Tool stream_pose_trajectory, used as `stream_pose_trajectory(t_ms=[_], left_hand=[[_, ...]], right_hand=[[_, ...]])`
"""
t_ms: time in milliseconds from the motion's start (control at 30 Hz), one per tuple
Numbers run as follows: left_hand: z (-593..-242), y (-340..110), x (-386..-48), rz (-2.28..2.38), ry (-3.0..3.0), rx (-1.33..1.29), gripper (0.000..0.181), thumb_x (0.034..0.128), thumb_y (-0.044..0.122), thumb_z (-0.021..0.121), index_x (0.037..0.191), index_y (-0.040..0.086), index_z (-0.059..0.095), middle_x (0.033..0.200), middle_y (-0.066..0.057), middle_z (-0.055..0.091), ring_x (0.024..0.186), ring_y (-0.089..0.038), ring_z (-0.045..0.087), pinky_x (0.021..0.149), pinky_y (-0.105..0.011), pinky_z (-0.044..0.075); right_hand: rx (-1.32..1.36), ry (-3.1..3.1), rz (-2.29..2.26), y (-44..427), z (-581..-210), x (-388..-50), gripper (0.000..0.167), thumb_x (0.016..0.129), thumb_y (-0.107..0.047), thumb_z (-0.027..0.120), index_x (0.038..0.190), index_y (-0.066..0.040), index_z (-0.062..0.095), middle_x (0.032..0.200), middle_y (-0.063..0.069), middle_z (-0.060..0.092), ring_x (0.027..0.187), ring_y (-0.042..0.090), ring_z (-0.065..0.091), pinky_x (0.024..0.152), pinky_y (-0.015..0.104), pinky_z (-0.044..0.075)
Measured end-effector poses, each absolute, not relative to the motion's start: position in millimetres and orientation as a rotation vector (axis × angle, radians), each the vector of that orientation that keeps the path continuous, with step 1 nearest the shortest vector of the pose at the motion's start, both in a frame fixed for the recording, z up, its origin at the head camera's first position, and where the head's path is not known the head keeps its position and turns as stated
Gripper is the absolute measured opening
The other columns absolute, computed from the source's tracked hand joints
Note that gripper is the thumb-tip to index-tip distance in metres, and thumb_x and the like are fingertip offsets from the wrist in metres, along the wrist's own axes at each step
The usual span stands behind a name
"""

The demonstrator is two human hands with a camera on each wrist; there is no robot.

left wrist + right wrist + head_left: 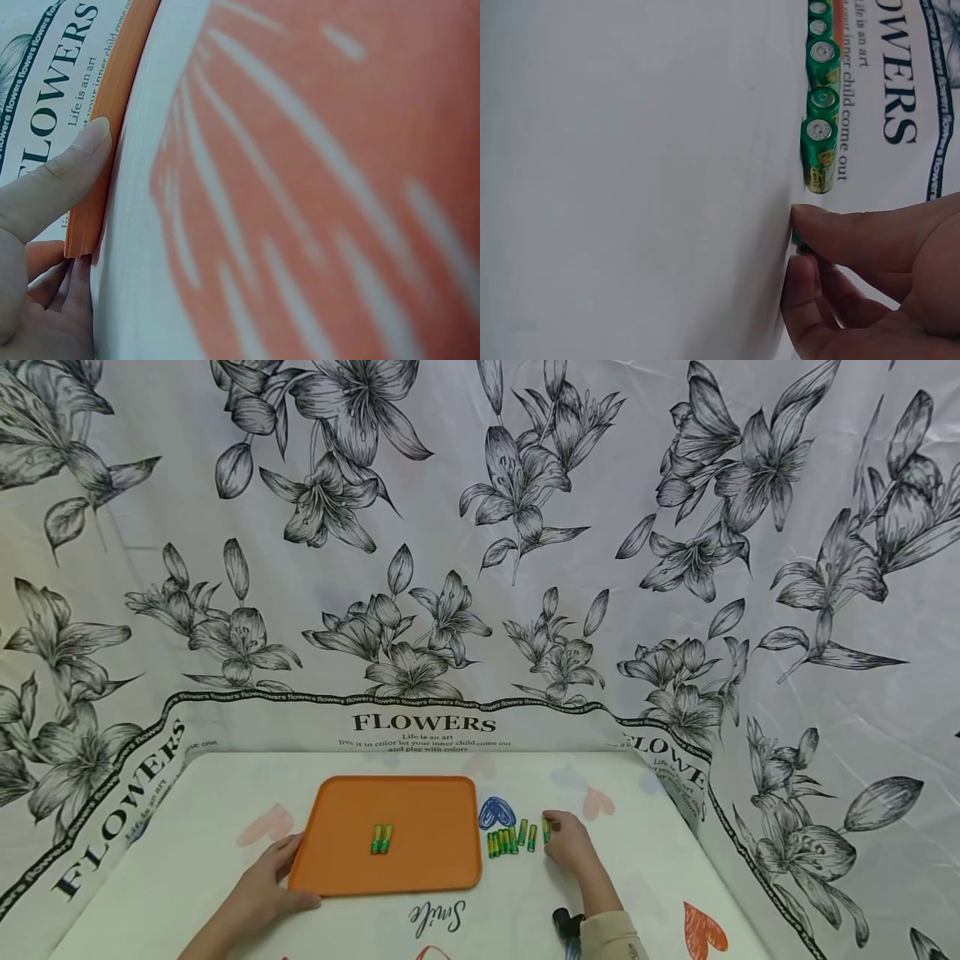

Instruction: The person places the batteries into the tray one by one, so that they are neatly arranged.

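An orange tray lies on the table, with two green-and-yellow batteries side by side on it. My left hand grips the tray's near left corner; in the left wrist view the thumb rests along the orange rim and the fingers curl at its end. To the right of the tray several more batteries lie in a loose row. My right hand pinches one battery at the right end of them. In the right wrist view the fingers mostly hide this battery.
The white tablecloth carries printed hearts and lettering. A blue printed heart sits just behind the row of batteries. A flowered curtain stands behind the table and along both sides. A black object shows by the right sleeve.
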State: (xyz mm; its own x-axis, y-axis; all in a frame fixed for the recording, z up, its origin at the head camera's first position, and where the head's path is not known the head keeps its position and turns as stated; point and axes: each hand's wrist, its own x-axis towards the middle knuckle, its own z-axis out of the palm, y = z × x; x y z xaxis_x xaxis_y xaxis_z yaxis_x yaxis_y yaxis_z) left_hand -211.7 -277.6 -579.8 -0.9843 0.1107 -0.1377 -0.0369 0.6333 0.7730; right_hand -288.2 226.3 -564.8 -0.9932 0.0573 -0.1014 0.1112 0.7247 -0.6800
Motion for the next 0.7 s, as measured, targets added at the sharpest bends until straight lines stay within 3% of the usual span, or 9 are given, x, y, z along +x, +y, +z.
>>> stream_pose_trajectory(t_ms=[167, 300, 467, 700], left_hand=[[-580, -279, -213, 1.259, 2.673, 0.037, 0.124, 0.0653, 0.049, 0.091, 0.157, -0.003, 0.027, 0.158, -0.025, 0.03, 0.141, -0.048, 0.041, 0.112, -0.051, 0.041], [-581, -280, -212, 1.267, 2.675, 0.05, 0.123, 0.0651, 0.05, 0.091, 0.157, -0.002, 0.028, 0.158, -0.024, 0.031, 0.141, -0.047, 0.041, 0.112, -0.049, 0.042], [-582, -279, -211, 1.276, 2.672, 0.046, 0.123, 0.0648, 0.049, 0.092, 0.157, -0.002, 0.029, 0.157, -0.024, 0.032, 0.141, -0.046, 0.041, 0.111, -0.048, 0.043], [-579, -278, -211, 1.255, 2.669, 0.022, 0.124, 0.0644, 0.05, 0.091, 0.158, 0.0, 0.028, 0.158, -0.024, 0.031, 0.14, -0.047, 0.042, 0.112, -0.051, 0.042]], right_hand=[[0.115, 2.857, -1.143, 230, -563, -287, 0.061, 0.071, 0.013, 0.068, 0.132, 0.005, 0.062, 0.116, 0.021, 0.067, 0.105, 0.035, 0.064, 0.078, 0.04, 0.055], [0.124, 2.835, -1.247, 227, -557, -286, 0.059, 0.074, 0.01, 0.07, 0.132, 0.007, 0.061, 0.116, 0.022, 0.068, 0.108, 0.038, 0.065, 0.084, 0.046, 0.059], [0.05, 2.716, -1.5, 209, -550, -285, 0.061, 0.079, 0.005, 0.076, 0.137, 0.006, 0.057, 0.122, 0.023, 0.066, 0.113, 0.038, 0.066, 0.086, 0.044, 0.061], [-0.09, 2.601, -1.564, 154, -540, -282, 0.06, 0.079, 0.004, 0.08, 0.136, 0.002, 0.06, 0.117, 0.015, 0.068, 0.101, 0.024, 0.068, 0.082, 0.034, 0.062]])
